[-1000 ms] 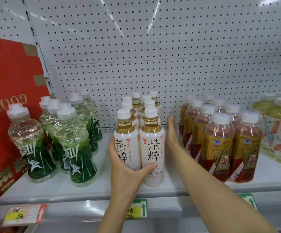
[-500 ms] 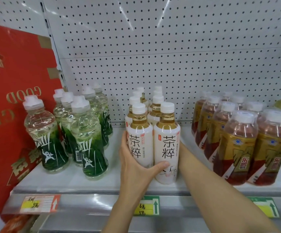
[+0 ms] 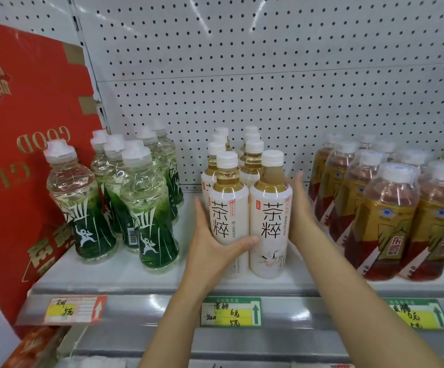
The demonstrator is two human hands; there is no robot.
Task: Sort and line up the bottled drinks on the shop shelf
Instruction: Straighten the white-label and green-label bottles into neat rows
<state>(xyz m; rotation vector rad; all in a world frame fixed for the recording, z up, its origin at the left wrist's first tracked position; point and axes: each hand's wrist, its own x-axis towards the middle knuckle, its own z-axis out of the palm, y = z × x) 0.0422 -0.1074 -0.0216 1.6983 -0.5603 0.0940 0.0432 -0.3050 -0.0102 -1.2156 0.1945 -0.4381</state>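
Squaring up the white-label tea bottles [image 3: 244, 197] looks to be the step in hand. This group stands in two rows at the middle of the shelf [image 3: 125, 274], running from the front edge toward 12 o'clock. The left hand [image 3: 210, 251] holds the front left bottle [image 3: 228, 208] low on its body, with the thumb across the label toward 3 o'clock; where the other fingers lie I cannot tell, they are hidden behind the bottle. The right hand [image 3: 299, 205] has straight fingers, and its palm presses flat against the side of the front right bottle [image 3: 271, 216].

At 9 o'clock of this group stand the green-label bottles [image 3: 136, 197], a little scattered. At 3 o'clock are the gold-label bottles [image 3: 380, 213], close together.

For the next move, I judge both hands should press evenly inward and keep low, because tall bottles tip easily. After that, the green group seems to need lining up.
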